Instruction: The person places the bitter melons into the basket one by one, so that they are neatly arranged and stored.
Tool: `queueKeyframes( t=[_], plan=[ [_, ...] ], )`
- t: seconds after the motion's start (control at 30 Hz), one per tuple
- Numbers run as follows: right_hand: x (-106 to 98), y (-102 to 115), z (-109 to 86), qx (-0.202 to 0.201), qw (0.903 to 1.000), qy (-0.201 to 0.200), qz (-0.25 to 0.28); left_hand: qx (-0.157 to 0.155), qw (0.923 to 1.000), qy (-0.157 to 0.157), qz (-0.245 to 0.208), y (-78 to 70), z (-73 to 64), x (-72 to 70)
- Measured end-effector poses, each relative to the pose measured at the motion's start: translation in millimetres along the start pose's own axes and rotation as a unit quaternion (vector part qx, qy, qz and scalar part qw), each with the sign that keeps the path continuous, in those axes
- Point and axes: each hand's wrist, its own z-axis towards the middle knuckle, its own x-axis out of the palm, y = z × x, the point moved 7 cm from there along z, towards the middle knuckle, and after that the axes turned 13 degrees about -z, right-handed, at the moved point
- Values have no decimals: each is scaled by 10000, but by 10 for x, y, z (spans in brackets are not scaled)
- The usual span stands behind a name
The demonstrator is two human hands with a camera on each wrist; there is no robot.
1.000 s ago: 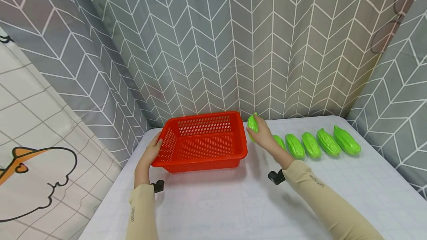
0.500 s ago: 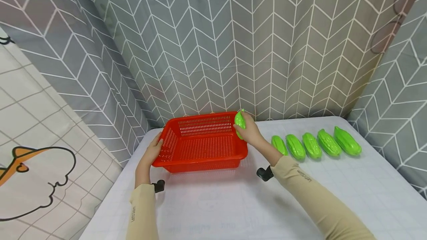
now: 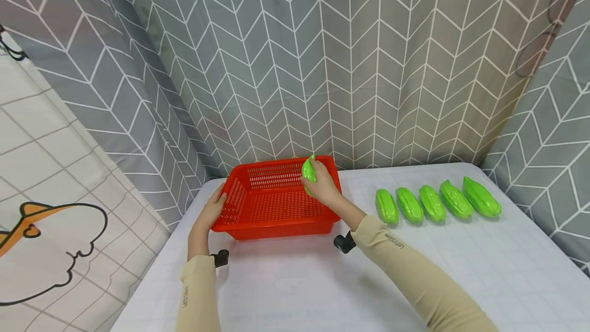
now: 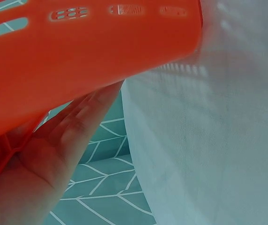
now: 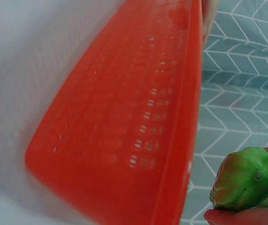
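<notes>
A red plastic basket (image 3: 281, 227) with slotted walls stands on the white-covered table. My left hand (image 3: 213, 210) grips its left rim, thumb on top and fingers along the outer wall; the left wrist view has this hand (image 4: 63, 145) under the rim. Above the basket's right part, my right hand (image 3: 324, 187) holds a green bitter melon (image 3: 308, 172) upright between thumb and fingers. Its knobbly end (image 5: 246, 178) faces the camera in the right wrist view, beyond the basket's rim. The basket's visible floor (image 3: 276, 208) is bare.
Several more green bitter melons (image 3: 433, 203) lie in a slanted row on the table (image 3: 415, 270), right of the basket. Grey curtains (image 3: 286, 65) with white zigzag lines rise behind the table and at both sides.
My right hand has carried the bitter melon leftward, from beside the basket to above its inside. The left hand stays on the rim, and the basket keeps its place.
</notes>
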Motion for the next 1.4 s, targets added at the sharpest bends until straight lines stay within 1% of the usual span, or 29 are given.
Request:
queueKeyframes(
  t=[0.17, 0.23, 0.47, 0.7, 0.9, 1.13, 1.27, 1.4],
  plan=[
    [161, 86, 20, 74, 9998, 156, 48, 97, 9999, -15, 90, -34, -6, 12],
    [220, 123, 25, 52, 9998, 189, 75, 90, 9999, -51, 59, -49, -6, 13],
    [389, 271, 32, -125, 9994, 267, 186, 135, 9999, -8, 2, -91, 0, 33],
    [560, 379, 27, -151, 9981, 546, 224, 143, 9999, 13, -77, -74, 13, 54],
    [724, 453, 38, -166, 9971, 690, 278, 85, 9998, 22, -173, -39, 19, 65],
    [913, 603, 7, -98, 9936, 959, 589, 130, 9997, -10, 221, -31, 11, 14],
    [1026, 663, 15, -107, 9932, 1037, 521, 83, 9998, -12, 187, -8, 10, 1],
    [1133, 708, 2, -71, 9926, 1119, 470, 99, 9999, -25, 139, -3, 19, 3]
  ],
)
